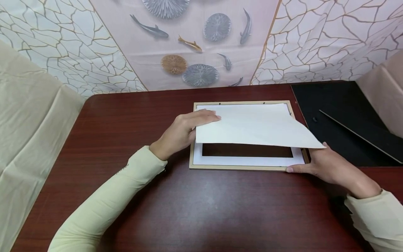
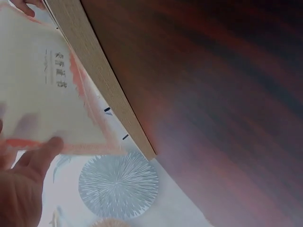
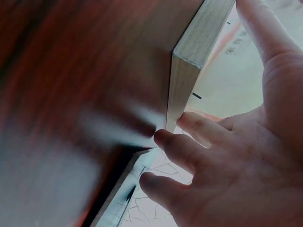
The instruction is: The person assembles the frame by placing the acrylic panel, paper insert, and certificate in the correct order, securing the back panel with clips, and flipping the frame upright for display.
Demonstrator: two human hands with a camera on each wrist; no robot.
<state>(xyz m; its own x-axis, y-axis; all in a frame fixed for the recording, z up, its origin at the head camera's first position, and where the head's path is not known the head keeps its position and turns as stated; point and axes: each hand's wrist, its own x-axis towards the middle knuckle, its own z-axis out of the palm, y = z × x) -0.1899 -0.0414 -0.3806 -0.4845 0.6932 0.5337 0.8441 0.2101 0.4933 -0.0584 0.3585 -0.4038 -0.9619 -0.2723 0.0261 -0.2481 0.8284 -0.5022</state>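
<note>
Right hand (image 1: 333, 168): you are holding it spread at the near right corner of the frame (image 1: 239, 168); the thumb is resting on the near rail, the other fingers are lying along the right side; one fingertip seems to be meeting the sheet (image 1: 248, 122) at its raised corner.
Left hand (image 1: 181, 129): you are pinching the sheet's left edge; the fingers are lying on the white back, the thumb is pressing the printed underside.
Sheet: it is slanting over the frame, far edge just inside the far rail, near edge lifted; the right corner is overhanging the side rail; the print is facing down towards the mat (image 1: 233, 161) and its dark window (image 1: 245, 151).
Laying it in: you'd best be squaring the far edge first, clearing the black tabs (image 1: 219, 104), then easing the near edge down evenly; a sheet this thin is probably inviting creases.
Table (image 1: 189, 217): the red-brown top is shining in front; it may be letting the frame slide, so be bracing that corner.
Board (image 1: 330, 92): it is lying black at the right; a thin flap (image 1: 368, 129) is rising slantwise from it.
Backdrop (image 1: 201, 45): patterned cloth is hanging behind the table, showing fish and discs.
</note>
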